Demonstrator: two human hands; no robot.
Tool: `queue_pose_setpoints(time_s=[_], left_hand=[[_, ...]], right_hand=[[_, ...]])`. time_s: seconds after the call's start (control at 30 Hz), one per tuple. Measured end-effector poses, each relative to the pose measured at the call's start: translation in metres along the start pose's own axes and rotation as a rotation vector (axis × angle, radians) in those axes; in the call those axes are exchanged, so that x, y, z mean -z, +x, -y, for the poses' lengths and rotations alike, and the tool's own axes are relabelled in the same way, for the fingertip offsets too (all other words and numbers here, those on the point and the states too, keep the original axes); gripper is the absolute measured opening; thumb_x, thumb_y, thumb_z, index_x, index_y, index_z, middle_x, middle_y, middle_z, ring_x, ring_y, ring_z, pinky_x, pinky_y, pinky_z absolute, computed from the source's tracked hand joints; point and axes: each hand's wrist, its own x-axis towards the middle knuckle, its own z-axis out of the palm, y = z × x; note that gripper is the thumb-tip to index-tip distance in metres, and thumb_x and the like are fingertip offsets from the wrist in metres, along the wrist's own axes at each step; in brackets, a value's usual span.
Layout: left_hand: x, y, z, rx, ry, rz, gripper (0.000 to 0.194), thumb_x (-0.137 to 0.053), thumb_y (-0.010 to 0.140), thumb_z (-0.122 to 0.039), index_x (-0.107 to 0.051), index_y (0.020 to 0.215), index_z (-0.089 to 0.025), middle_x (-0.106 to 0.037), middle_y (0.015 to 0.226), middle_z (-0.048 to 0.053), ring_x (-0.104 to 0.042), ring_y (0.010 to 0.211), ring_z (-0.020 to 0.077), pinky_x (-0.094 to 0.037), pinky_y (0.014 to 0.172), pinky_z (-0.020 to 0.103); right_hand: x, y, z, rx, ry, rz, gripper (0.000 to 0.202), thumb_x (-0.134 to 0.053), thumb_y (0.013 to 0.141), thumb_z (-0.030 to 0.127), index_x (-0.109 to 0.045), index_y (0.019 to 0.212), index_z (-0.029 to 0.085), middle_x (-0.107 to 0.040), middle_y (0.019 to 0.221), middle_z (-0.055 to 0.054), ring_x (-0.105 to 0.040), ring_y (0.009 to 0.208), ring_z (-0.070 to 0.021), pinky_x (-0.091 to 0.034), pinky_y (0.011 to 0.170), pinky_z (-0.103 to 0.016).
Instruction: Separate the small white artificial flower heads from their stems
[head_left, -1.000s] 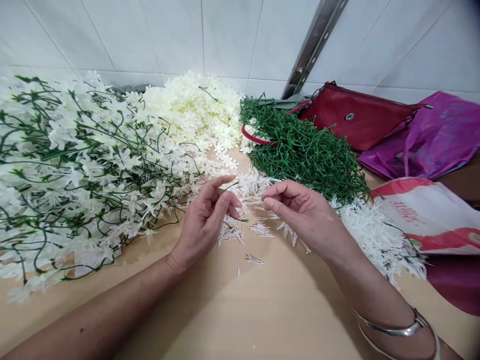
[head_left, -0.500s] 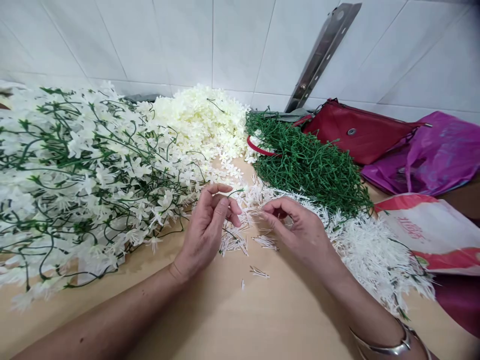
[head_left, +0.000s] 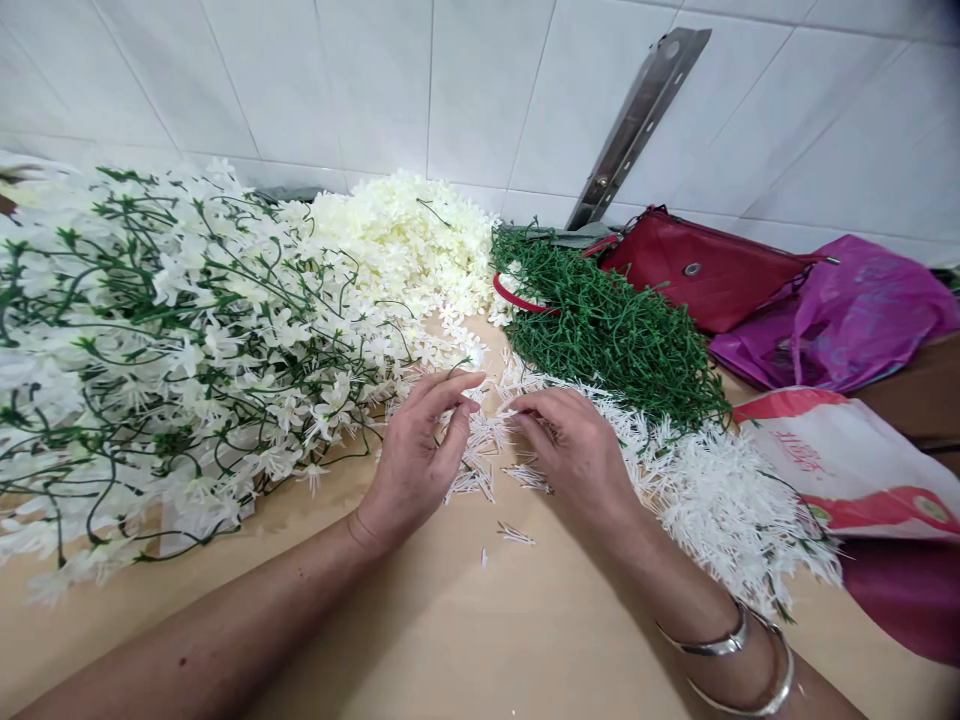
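Observation:
My left hand (head_left: 420, 450) is closed, thumb near the curled fingers, around a thin green plastic stem (head_left: 454, 369) that is mostly hidden by the fingers. Opposite it, my right hand (head_left: 574, 445) pinches a small white stamen piece (head_left: 505, 413) between thumb and forefinger. A narrow gap separates the two sets of fingertips. Beneath them lie scattered white stamen sticks (head_left: 471, 480), with a few loose ones (head_left: 516, 533) nearer to me. Close to my right wrist spreads a heap of white stamens (head_left: 739, 500).
Finished-looking white artificial flowers (head_left: 187, 370) with green stems fill the left side. Behind are loose cream petals (head_left: 405, 230) and a green stem pile (head_left: 607, 335). A red bag (head_left: 712, 270), a purple plastic bag (head_left: 870, 310) and a white-and-red bag (head_left: 847, 455) sit at right.
My right hand has moved left, bringing its fingertips closer to my left hand. My left fingers have closed up more, and the green stem's tip shows less. The view has shifted slightly.

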Motion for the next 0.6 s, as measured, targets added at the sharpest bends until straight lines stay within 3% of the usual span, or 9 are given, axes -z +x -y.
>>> queue_pose_setpoints(time_s=[0.1, 0.23, 0.4, 0.6], left_hand=[[0.000, 0.001, -0.005, 0.002, 0.028, 0.041, 0.026, -0.057, 0.097, -0.016, -0.071, 0.118, -0.022, -0.073, 0.118, 0.010, -0.066, 0.114, 0.0202, -0.051, 0.103, 0.038], [0.001, 0.001, -0.010, 0.055, 0.007, 0.110, 0.023, -0.058, 0.099, -0.024, -0.072, 0.117, -0.020, -0.076, 0.118, 0.009, -0.070, 0.110, 0.0210, -0.055, 0.099, 0.038], [0.001, 0.000, -0.009, 0.167, -0.118, 0.177, 0.020, -0.061, 0.098, -0.030, -0.074, 0.110, -0.022, -0.079, 0.108, 0.006, -0.073, 0.101, 0.0202, -0.055, 0.094, 0.035], [-0.002, 0.000, -0.005, 0.237, -0.246, 0.063, 0.008, -0.069, 0.090, -0.024, -0.074, 0.095, -0.020, -0.077, 0.091, 0.002, -0.069, 0.085, 0.0146, -0.055, 0.081, 0.027]], right_hand=[[0.005, -0.003, 0.006, -0.174, 0.293, -0.084, 0.010, -0.063, 0.093, 0.023, -0.072, 0.094, 0.023, -0.076, 0.093, -0.004, -0.067, 0.087, -0.0212, -0.050, 0.082, -0.036], [0.006, -0.003, 0.014, -0.285, 0.645, -0.039, 0.009, -0.068, 0.089, 0.026, -0.075, 0.095, 0.024, -0.075, 0.091, -0.003, -0.067, 0.085, -0.0187, -0.051, 0.078, -0.033], [0.006, -0.001, 0.018, -0.175, 0.717, -0.027, 0.011, -0.072, 0.086, 0.020, -0.079, 0.087, 0.029, -0.068, 0.097, -0.002, -0.064, 0.098, -0.0181, -0.048, 0.086, -0.032], [0.005, -0.002, 0.012, -0.170, 0.699, -0.024, 0.007, -0.072, 0.086, 0.020, -0.076, 0.086, 0.026, -0.067, 0.097, -0.003, -0.063, 0.097, -0.0189, -0.047, 0.086, -0.034]])
